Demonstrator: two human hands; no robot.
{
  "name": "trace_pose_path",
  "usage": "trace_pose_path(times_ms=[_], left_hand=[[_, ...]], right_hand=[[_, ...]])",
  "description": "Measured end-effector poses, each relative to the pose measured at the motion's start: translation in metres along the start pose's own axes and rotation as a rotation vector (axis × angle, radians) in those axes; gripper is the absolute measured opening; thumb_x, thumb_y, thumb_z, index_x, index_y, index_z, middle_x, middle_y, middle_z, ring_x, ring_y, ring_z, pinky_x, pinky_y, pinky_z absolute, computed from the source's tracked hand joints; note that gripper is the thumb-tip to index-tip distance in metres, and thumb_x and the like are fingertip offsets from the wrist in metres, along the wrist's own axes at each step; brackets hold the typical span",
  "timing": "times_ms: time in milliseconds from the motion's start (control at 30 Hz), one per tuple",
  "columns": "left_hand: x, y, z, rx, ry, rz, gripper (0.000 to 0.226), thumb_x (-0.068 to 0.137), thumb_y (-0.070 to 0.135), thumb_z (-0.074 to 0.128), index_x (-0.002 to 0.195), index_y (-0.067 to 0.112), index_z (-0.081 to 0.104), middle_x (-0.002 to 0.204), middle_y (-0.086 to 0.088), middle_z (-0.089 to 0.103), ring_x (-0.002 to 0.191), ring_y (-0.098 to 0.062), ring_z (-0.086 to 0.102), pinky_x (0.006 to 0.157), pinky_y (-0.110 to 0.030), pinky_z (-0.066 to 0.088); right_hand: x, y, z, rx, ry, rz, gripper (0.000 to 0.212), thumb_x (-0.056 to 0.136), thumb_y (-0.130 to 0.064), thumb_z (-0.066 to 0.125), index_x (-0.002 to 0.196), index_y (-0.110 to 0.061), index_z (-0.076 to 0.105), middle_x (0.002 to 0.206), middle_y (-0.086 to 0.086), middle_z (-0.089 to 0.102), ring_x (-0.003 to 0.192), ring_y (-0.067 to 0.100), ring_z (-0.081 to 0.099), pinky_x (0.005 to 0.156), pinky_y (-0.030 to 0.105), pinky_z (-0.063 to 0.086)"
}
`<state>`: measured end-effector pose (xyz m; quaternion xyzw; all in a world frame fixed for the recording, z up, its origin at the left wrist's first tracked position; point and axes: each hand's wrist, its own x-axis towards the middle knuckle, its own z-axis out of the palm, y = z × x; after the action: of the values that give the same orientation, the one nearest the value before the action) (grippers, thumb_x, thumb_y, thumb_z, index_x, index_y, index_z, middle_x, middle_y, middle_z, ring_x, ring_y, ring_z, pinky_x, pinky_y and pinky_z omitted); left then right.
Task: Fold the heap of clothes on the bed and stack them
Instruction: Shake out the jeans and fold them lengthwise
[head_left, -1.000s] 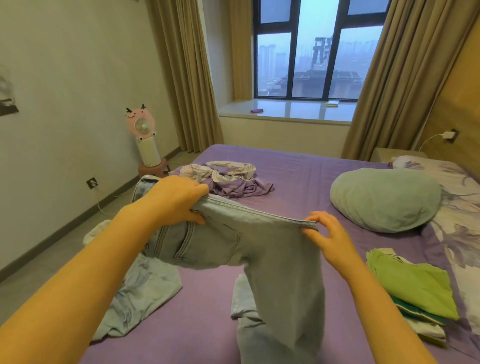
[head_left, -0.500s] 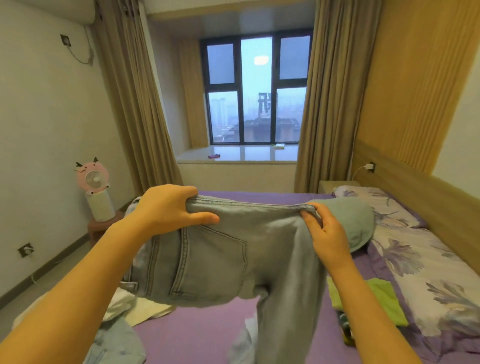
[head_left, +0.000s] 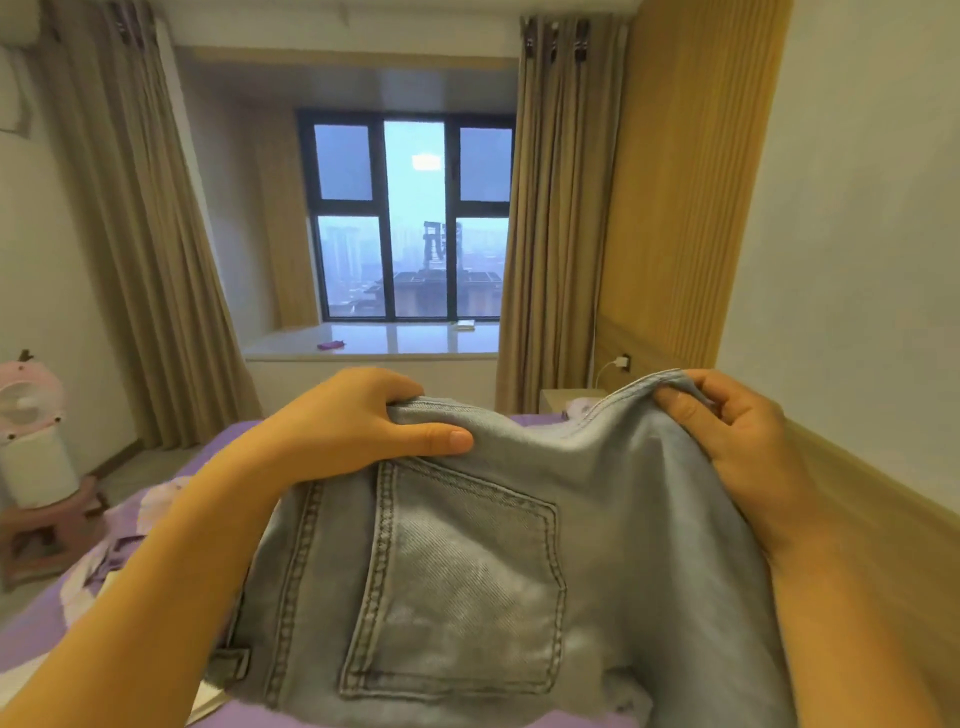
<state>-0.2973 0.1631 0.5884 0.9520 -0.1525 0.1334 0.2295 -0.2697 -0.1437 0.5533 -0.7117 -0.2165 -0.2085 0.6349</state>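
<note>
Jeans (head_left: 467, 561) hang raised above the purple bed (head_left: 31, 629), waistband clamped at each end by left hand (head_left: 343, 426) and right hand (head_left: 737, 441), each grip pinching denim.

Light-blue jeans (head_left: 467, 561) held up by the waistband in both hands over a purple bed (head_left: 31, 629).

The left hand (head_left: 358, 421) grips the waistband with its thumb laid flat across the front of the denim, and the right hand (head_left: 737, 436) pinches the other end, its fingers (head_left: 717, 384) curled over the bunched edge. A stitched back pocket (head_left: 457, 577) faces the camera, and the cloth sags between the two hands. Crumpled clothes (head_left: 119, 551) lie on the bed at the left, partly hidden by the forearm. Beyond stand a dark-framed window (head_left: 410, 223), tan curtains (head_left: 556, 218) on either side, and a pink fan (head_left: 26, 400) on a stool (head_left: 47, 525).
</note>
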Motion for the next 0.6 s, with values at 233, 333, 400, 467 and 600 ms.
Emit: trace_pose_path(times_ms=[233,333,400,467,600], left_hand=[[-0.034,-0.052,0.094,0.244,-0.187,-0.186,0.073,0.064,0.088,0.044,0.066,0.015,0.036,0.063,-0.006,0.034,0.056,-0.016,0.032,0.056,-0.03,0.02],[-0.069,-0.092,0.157,0.305,-0.357,-0.312,0.07,0.063,0.089,0.034,0.065,0.019,0.03,0.061,-0.002,0.027,0.055,-0.018,0.027,0.054,-0.031,0.018],[-0.098,-0.119,0.194,0.318,-0.464,-0.403,0.072,0.055,0.092,0.023,0.065,0.021,0.028,0.06,-0.002,0.026,0.054,-0.018,0.026,0.052,-0.031,0.018],[-0.128,-0.146,0.223,0.305,-0.556,-0.508,0.071,0.056,0.091,0.021,0.065,0.021,0.026,0.06,-0.002,0.025,0.053,-0.018,0.025,0.052,-0.031,0.019],[-0.184,-0.195,0.26,0.302,-0.67,-0.682,0.062,0.08,0.08,0.039,0.064,0.021,0.025,0.06,-0.002,0.026,0.053,-0.018,0.025,0.051,-0.03,0.02]], right_hand=[[-0.039,0.12,0.051,-0.043,-0.32,0.35,0.011,0.091,-0.019,0.06,0.09,-0.015,0.07,0.087,-0.002,0.072,0.079,0.005,0.064,0.068,0.01,0.047],[-0.082,0.197,0.088,-0.176,-0.507,0.525,0.013,0.092,-0.024,0.059,0.087,-0.015,0.066,0.086,0.003,0.068,0.08,0.013,0.06,0.067,0.016,0.044],[-0.114,0.24,0.112,-0.243,-0.613,0.624,0.013,0.094,-0.027,0.056,0.09,-0.016,0.063,0.088,0.001,0.065,0.084,0.015,0.059,0.064,0.012,0.042],[-0.143,0.272,0.136,-0.303,-0.703,0.722,0.014,0.096,-0.03,0.052,0.096,-0.018,0.06,0.093,-0.003,0.062,0.087,0.013,0.056,0.064,0.012,0.04],[-0.192,0.321,0.184,-0.404,-0.903,0.864,0.035,0.098,-0.037,0.045,0.111,-0.008,0.06,0.112,0.006,0.063,0.096,0.019,0.058,0.076,0.025,0.045]])
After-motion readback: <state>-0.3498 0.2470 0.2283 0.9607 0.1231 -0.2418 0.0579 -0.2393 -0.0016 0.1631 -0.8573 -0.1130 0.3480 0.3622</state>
